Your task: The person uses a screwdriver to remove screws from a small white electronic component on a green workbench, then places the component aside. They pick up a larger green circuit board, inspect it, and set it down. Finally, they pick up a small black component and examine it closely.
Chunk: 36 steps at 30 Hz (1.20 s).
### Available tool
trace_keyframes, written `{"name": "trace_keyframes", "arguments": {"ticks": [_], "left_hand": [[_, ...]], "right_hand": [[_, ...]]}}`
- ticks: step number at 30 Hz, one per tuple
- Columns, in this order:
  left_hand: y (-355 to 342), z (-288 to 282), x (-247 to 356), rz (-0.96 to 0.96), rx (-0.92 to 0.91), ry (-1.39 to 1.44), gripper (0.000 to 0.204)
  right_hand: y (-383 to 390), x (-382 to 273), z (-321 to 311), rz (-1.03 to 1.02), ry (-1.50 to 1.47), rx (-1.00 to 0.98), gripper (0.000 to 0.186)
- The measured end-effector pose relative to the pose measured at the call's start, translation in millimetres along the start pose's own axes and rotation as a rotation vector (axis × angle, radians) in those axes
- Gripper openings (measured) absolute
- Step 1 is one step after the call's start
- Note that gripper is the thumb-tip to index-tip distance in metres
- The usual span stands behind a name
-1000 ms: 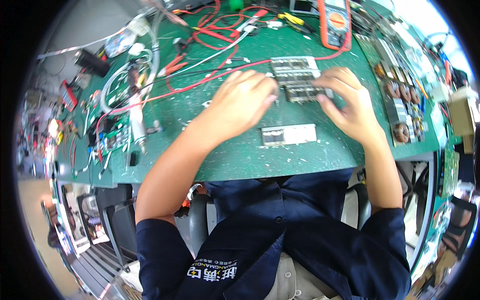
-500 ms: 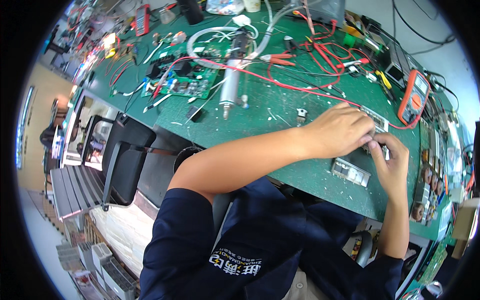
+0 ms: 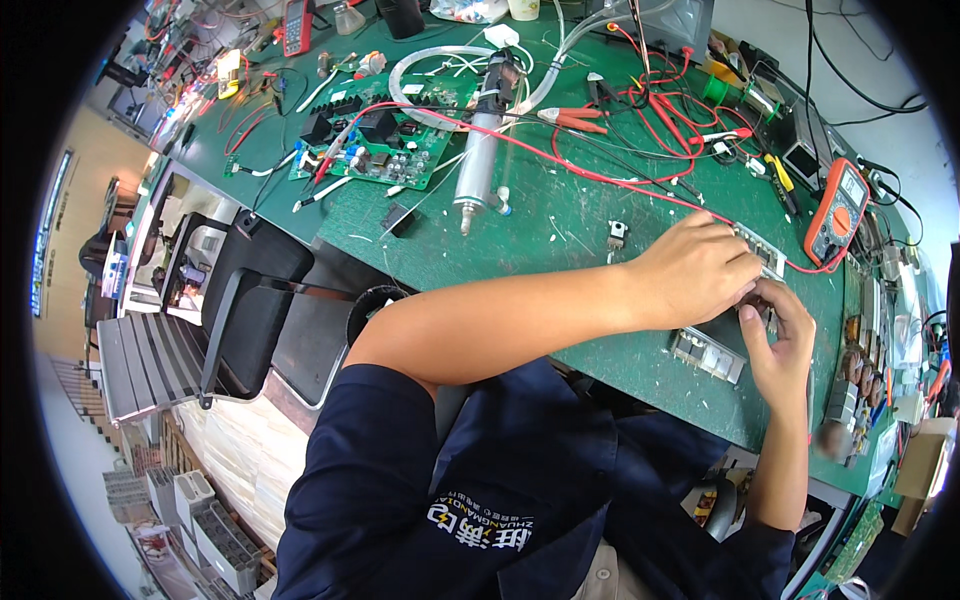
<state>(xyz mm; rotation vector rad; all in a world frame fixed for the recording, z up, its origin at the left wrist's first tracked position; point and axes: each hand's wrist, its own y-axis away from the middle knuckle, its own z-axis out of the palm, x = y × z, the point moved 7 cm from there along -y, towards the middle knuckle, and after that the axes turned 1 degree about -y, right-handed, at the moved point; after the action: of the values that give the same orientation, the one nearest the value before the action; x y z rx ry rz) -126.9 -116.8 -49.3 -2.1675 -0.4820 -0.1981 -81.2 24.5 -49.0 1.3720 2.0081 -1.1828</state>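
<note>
Both my hands meet over a dark circuit module with pale component rows along two edges (image 3: 708, 355), at the right of the green bench. My left hand (image 3: 692, 272) reaches across from the left, its fingers bent and pinched together at the module's middle. Close against those fingertips, my right hand (image 3: 783, 338) curls its thumb and forefinger inward. Whatever the fingertips grip is hidden between them. To the left of my left hand lies a small black component with a metal tab (image 3: 617, 235).
A silver syringe-shaped tool (image 3: 478, 165) lies beside a green circuit board (image 3: 375, 145). Red-handled pliers (image 3: 573, 119) and red test leads (image 3: 670, 125) are farther back. An orange multimeter (image 3: 838, 213) stands right of the module. A black chair (image 3: 255, 300) is at the left.
The view has shifted slightly, so the bench things sit a little lower and to the right. Both hands remain together over the module, with small changes in finger position.
</note>
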Motion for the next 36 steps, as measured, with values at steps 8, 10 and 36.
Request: {"name": "trace_keyframes", "arguments": {"ticks": [8,10,36], "left_hand": [[-5.6,-5.1,-27.0,-0.058,-0.070,-0.425,0.021],[-8.3,-12.3,-16.6,-0.070,-0.076,-0.459,0.021],[-48.3,117.9,-27.6,-0.013,-0.752,0.271,0.033]], "right_hand": [[-59.7,62.0,26.9,-0.318,-0.250,-0.129,0.028],[-59.0,62.2,25.2,-0.420,-0.367,-0.123,0.024],[1.4,130.9,-89.3,0.040,0.091,-0.522,0.023]]}}
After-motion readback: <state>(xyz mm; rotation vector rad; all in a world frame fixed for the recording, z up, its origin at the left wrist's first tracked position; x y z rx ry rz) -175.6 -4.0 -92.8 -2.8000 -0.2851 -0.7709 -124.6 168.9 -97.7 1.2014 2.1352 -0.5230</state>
